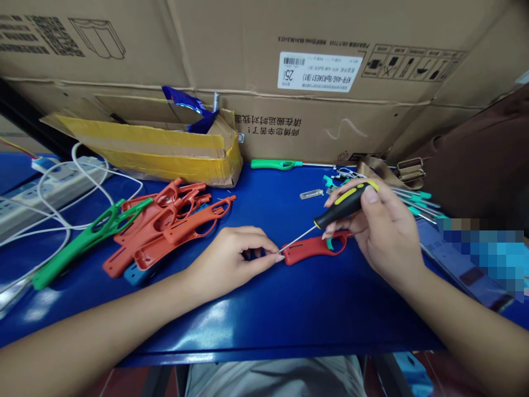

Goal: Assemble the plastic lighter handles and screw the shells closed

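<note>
My right hand (380, 229) grips a black and yellow screwdriver (345, 203), its thin shaft slanting down to the left end of a red plastic lighter shell (308, 248) lying on the blue table (264, 309). My left hand (229, 259) pinches thumb and forefinger together right at that left end, beside the screwdriver tip. What the pinch holds is too small to make out. A green trigger piece shows in the red shell under my right fingers.
A pile of red shells (165, 226) and a green shell (88, 234) lie at left, with a white power strip and cables (49, 187) beyond. A green lighter (276, 164), metal-tube parts (413, 201), a taped carton (157, 146) and big cardboard boxes line the back.
</note>
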{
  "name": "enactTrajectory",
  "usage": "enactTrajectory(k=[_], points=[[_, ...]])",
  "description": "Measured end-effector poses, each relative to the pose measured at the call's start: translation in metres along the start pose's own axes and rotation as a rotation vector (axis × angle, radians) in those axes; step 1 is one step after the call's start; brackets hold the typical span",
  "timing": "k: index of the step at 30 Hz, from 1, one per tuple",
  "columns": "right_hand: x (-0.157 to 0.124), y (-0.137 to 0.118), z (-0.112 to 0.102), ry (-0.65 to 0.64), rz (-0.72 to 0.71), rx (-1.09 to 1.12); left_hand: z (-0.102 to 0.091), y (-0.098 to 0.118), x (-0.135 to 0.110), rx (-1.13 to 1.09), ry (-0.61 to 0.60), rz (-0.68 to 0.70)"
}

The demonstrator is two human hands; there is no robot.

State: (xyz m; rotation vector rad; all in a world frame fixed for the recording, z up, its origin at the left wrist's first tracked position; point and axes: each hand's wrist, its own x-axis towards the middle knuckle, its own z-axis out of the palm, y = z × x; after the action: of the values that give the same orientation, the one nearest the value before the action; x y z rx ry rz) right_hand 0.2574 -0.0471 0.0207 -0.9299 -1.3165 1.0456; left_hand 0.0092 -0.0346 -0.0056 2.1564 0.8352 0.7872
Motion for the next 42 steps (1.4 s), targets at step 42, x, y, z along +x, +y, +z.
enactTrajectory(k=[42], points=[[-0.008,-0.003,-0.005,-0.198,-0.411,-0.22,0.008,-0.011,0.001,0.136,-0.091,0.218]])
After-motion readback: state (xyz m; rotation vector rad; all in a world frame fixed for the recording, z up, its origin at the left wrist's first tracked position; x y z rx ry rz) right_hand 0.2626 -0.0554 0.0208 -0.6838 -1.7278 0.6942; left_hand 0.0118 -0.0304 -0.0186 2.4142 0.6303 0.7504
